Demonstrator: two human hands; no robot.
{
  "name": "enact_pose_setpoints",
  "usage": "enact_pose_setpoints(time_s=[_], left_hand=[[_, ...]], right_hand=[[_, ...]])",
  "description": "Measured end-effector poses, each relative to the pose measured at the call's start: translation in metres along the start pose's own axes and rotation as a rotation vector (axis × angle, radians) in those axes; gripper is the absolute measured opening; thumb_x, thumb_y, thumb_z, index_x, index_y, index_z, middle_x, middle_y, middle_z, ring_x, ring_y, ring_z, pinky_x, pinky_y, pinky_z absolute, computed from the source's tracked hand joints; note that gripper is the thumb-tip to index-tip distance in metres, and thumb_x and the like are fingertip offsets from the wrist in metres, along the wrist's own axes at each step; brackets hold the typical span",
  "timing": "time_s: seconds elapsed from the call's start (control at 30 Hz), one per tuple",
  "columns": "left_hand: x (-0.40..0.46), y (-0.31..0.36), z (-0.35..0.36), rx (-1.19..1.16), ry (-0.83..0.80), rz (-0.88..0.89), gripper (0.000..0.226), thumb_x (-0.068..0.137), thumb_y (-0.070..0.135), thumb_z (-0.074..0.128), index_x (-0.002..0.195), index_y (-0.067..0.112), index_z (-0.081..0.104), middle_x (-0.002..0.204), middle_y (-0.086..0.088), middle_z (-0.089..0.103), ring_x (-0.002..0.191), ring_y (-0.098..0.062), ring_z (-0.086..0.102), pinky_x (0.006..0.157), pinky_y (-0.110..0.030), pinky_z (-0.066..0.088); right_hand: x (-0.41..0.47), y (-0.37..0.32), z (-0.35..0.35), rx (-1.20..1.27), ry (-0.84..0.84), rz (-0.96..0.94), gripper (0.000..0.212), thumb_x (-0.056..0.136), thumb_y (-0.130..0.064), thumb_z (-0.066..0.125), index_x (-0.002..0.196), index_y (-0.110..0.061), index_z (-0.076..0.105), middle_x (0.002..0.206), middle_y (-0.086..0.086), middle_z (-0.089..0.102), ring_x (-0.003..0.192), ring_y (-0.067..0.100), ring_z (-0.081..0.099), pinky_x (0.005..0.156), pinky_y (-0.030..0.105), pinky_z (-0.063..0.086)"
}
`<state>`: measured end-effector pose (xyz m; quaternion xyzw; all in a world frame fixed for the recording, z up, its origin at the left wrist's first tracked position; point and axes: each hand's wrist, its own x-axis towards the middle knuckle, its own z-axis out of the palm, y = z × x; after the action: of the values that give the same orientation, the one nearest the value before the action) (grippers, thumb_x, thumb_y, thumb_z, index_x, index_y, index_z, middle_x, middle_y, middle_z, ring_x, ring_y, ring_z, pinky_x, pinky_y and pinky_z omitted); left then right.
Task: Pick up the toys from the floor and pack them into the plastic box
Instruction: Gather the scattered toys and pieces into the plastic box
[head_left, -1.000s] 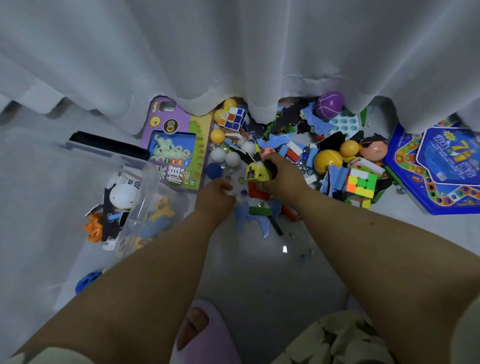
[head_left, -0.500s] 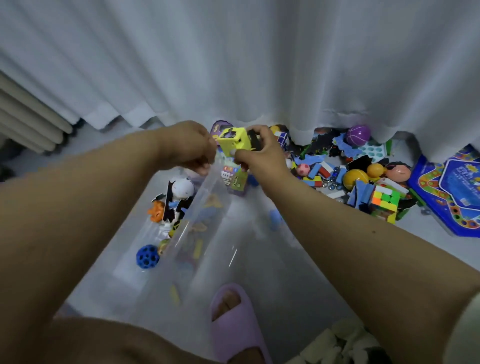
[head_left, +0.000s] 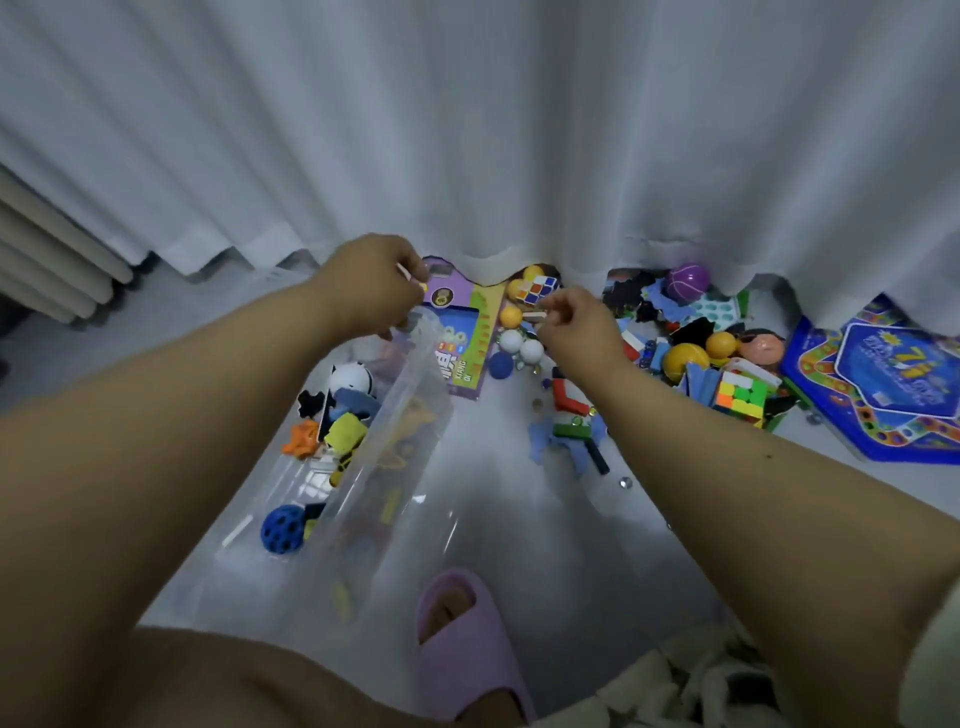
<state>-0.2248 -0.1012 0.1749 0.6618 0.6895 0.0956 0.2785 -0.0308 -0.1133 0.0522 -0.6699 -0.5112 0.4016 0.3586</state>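
Observation:
The clear plastic box (head_left: 387, 410) stands on the floor at centre left. Inside lie a yellow toy car (head_left: 345, 434), a white ball (head_left: 350, 378), an orange toy (head_left: 301, 439) and a blue holed ball (head_left: 282, 528). My left hand (head_left: 371, 283) hovers over the box's far corner, closed on small pieces; a thin white bit and a yellow bit stick out of the fingers. My right hand (head_left: 571, 325) is above the floor pile just right of the box, fingers loosely curled, nothing visibly in it. Red and green blocks (head_left: 569, 402) lie below its wrist.
A white curtain (head_left: 519, 130) hangs over the pile's far side. On the floor are a purple card pack (head_left: 462, 332), white balls (head_left: 511, 340), a small cube (head_left: 540, 288), a coloured cube (head_left: 740, 397), a yellow ball (head_left: 685, 361) and a blue board game (head_left: 893, 384). My slippered foot (head_left: 462, 639) is near.
My right hand carried the yellow car from the floor to the box and let it go; the car now lies inside. Both hands rose; the right hand has moved back over the pile.

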Motion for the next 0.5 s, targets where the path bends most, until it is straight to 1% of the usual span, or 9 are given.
enact_pose_setpoints(time_s=[0.03, 0.1, 0.17, 0.23, 0.3, 0.33, 0.4, 0.47, 0.5], left_hand=[[0.004, 0.009, 0.013, -0.009, -0.063, 0.031, 0.014, 0.089, 0.005, 0.052, 0.099, 0.012, 0.059, 0.084, -0.009, 0.061, 0.058, -0.018, 0.064, 0.045, -0.026, 0.054], [0.012, 0.026, 0.043, -0.001, -0.222, 0.038, 0.015, 0.089, 0.006, 0.055, 0.103, 0.01, 0.059, 0.089, -0.012, 0.062, 0.064, -0.023, 0.067, 0.059, -0.035, 0.06], [0.022, 0.036, 0.076, 0.028, -0.368, -0.02, 0.018, 0.089, 0.007, 0.058, 0.107, 0.007, 0.058, 0.094, -0.018, 0.065, 0.073, -0.029, 0.068, 0.072, -0.043, 0.06], [0.027, 0.038, 0.11, -0.016, -0.463, -0.131, 0.024, 0.089, 0.01, 0.061, 0.112, 0.005, 0.054, 0.099, -0.021, 0.065, 0.077, -0.031, 0.068, 0.076, -0.046, 0.059], [0.029, 0.033, 0.145, -0.071, -0.494, -0.226, 0.032, 0.088, 0.009, 0.064, 0.116, 0.003, 0.049, 0.103, -0.022, 0.06, 0.079, -0.03, 0.065, 0.075, -0.044, 0.059], [0.027, 0.029, 0.161, -0.077, -0.499, -0.259, 0.037, 0.087, 0.008, 0.065, 0.119, 0.002, 0.047, 0.105, -0.023, 0.059, 0.081, -0.031, 0.064, 0.074, -0.044, 0.058], [0.022, 0.017, 0.19, -0.051, -0.504, -0.319, 0.049, 0.084, 0.009, 0.068, 0.125, 0.001, 0.042, 0.111, -0.023, 0.057, 0.089, -0.032, 0.065, 0.077, -0.044, 0.058], [0.017, 0.005, 0.211, 0.025, -0.519, -0.34, 0.055, 0.083, 0.012, 0.068, 0.129, 0.001, 0.039, 0.118, -0.021, 0.055, 0.099, -0.033, 0.064, 0.081, -0.044, 0.057], [0.016, 0.001, 0.218, 0.081, -0.535, -0.318, 0.054, 0.084, 0.014, 0.066, 0.129, 0.001, 0.039, 0.122, -0.021, 0.052, 0.105, -0.034, 0.061, 0.085, -0.044, 0.056]], right_hand=[[0.003, 0.019, -0.013, 0.002, 0.044, 0.074, 0.022, 0.087, -0.008, 0.053, 0.107, -0.012, 0.06, 0.098, 0.007, 0.061, 0.085, 0.02, 0.055, 0.077, 0.033, 0.046], [0.002, 0.058, -0.038, 0.0, 0.102, 0.222, 0.016, 0.089, -0.012, 0.055, 0.105, -0.011, 0.056, 0.091, 0.01, 0.058, 0.079, 0.024, 0.052, 0.069, 0.037, 0.046], [-0.002, 0.093, -0.058, -0.058, 0.116, 0.358, 0.012, 0.09, -0.012, 0.054, 0.102, -0.01, 0.052, 0.084, 0.011, 0.053, 0.075, 0.027, 0.05, 0.063, 0.035, 0.043], [-0.006, 0.123, -0.07, -0.082, 0.119, 0.461, 0.012, 0.088, -0.014, 0.057, 0.096, -0.011, 0.049, 0.085, 0.013, 0.057, 0.082, 0.032, 0.056, 0.07, 0.037, 0.048], [-0.01, 0.143, -0.072, -0.129, 0.096, 0.546, 0.018, 0.084, -0.019, 0.063, 0.095, -0.009, 0.053, 0.09, 0.013, 0.063, 0.09, 0.033, 0.061, 0.078, 0.037, 0.051], [-0.012, 0.149, -0.07, -0.177, 0.062, 0.571, 0.025, 0.082, -0.023, 0.066, 0.1, -0.009, 0.054, 0.096, 0.013, 0.064, 0.095, 0.033, 0.061, 0.078, 0.036, 0.05], [-0.018, 0.154, -0.063, -0.273, -0.034, 0.561, 0.05, 0.078, -0.028, 0.073, 0.116, -0.005, 0.051, 0.112, 0.016, 0.059, 0.107, 0.033, 0.057, 0.081, 0.034, 0.046], [-0.028, 0.156, -0.054, -0.374, -0.11, 0.547, 0.081, 0.07, -0.035, 0.08, 0.135, -0.009, 0.039, 0.132, 0.017, 0.045, 0.121, 0.034, 0.048, 0.095, 0.04, 0.045], [-0.032, 0.158, -0.049, -0.41, -0.139, 0.559, 0.095, 0.066, -0.038, 0.083, 0.14, -0.011, 0.031, 0.139, 0.017, 0.035, 0.126, 0.035, 0.043, 0.1, 0.042, 0.042]])
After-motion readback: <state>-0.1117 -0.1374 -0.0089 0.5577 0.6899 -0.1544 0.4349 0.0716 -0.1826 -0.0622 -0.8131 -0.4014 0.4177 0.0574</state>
